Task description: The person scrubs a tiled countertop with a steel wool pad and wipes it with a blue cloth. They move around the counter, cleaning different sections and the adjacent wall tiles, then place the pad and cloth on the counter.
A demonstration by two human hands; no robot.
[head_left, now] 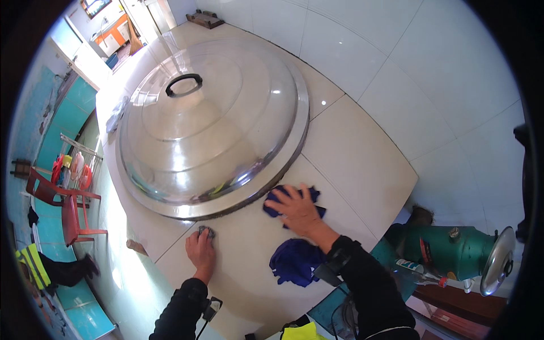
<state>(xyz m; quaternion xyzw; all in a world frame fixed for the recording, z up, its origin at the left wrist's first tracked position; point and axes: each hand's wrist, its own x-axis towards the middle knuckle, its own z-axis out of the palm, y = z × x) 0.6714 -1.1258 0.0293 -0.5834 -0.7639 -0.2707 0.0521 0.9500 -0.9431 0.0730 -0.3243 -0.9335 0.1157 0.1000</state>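
Note:
A grey metal scouring pad (207,231) sits under the fingertips of my left hand (199,254), against the tiled counter top (238,255). My right hand (298,211) rests with spread fingers over a crumpled dark blue cloth (315,194), pressing it to the tiles. Closer to me lies a second dark blue cloth (295,262), beside my right forearm. Beyond both hands, a very large domed metal lid (221,140) with a black handle (184,85) covers a round opening in the counter. Its dark-edged rim runs close to both hands; what is under it is hidden.
On the right stand a green metal vessel (450,248), a smaller round lid (498,261) and a bottle (425,278). A white tiled wall (425,85) borders the counter. To the left are a red chair (74,212), a rack (80,146) and a hi-vis garment (33,265).

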